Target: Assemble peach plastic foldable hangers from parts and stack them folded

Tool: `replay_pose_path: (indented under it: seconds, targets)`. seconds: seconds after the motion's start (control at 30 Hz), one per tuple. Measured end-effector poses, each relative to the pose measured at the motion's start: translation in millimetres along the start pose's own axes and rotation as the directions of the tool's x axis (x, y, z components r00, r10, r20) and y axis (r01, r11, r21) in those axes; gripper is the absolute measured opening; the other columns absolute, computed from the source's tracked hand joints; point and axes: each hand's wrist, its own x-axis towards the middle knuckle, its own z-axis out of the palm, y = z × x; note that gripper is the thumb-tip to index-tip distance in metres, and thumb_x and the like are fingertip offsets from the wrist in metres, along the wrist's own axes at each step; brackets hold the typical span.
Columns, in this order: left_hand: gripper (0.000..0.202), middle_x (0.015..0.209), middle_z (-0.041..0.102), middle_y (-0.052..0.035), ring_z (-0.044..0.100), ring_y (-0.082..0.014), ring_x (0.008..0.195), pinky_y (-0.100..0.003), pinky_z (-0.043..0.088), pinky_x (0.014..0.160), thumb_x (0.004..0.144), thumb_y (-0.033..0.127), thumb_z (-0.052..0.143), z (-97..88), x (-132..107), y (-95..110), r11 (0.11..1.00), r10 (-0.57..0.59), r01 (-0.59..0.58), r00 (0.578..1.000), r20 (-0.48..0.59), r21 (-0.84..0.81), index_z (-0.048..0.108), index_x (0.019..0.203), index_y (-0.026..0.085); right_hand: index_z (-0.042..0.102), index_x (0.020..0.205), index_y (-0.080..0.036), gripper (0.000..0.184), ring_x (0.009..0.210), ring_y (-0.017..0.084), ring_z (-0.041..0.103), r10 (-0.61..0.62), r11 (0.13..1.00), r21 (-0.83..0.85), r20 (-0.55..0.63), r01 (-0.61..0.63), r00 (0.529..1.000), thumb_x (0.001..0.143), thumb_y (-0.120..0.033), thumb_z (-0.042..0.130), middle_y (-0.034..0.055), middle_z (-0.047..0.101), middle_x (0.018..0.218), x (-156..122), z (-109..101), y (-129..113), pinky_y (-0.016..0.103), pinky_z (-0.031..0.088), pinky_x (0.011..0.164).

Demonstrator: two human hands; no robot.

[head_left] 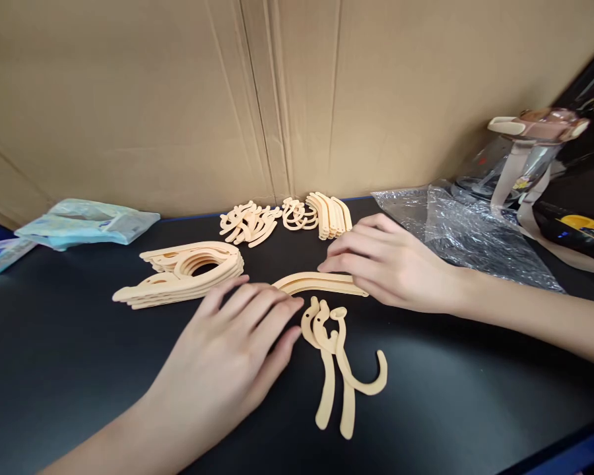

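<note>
Two beige, slightly curved hanger arms lie side by side on the black tabletop between my hands. My left hand rests palm down with its fingers apart, the fingertips at the left end of these arms. At their right end are the outstretched fingers of my right hand; its thumb is hidden. Just below the arms lie a beige hanger hook and two short, bent hanger pieces, partly overlapping. Left of them, beyond my left hand, sits a stack of folded beige hangers.
Along the back lie a pile of short hanger pieces, several hooks and a stack of curved arms. A tissue pack is at left. Clear plastic wrap and a strapped water bottle occupy the right. Cardboard stands behind.
</note>
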Motion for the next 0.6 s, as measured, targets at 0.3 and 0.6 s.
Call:
replay_pose_path:
  seconds: [0.3, 0.6]
  targets:
    - [0.017, 0.086, 0.064, -0.0053, 0.060, -0.0284, 0.083, -0.041, 0.041, 0.073, 0.098, 0.027, 0.051, 6.0, 8, -17, 0.970, -0.152, 0.141, 0.988, 0.039, 0.197, 0.063, 0.093, 0.016, 0.068, 0.106, -0.014, 0.031, 0.093, 0.016, 0.061, -0.095, 0.959, 0.280, 0.187, 0.040, 0.978, 0.105, -0.011, 0.037, 0.0056, 0.072, 0.100, -16, -19, -35, 0.033, 0.040, 0.092]
    - [0.014, 0.080, 0.060, -0.0027, 0.058, -0.0254, 0.080, -0.039, 0.041, 0.073, 0.099, 0.028, 0.050, 15.2, 6, -16, 0.971, -0.183, 0.177, 0.983, 0.026, 0.162, 0.052, 0.087, 0.020, 0.071, 0.101, -0.014, 0.035, 0.085, 0.017, 0.060, -0.114, 0.970, 0.237, 0.233, 0.057, 0.966, 0.104, -0.009, 0.037, 0.0052, 0.068, 0.088, -24, -16, -35, 0.034, 0.045, 0.087]
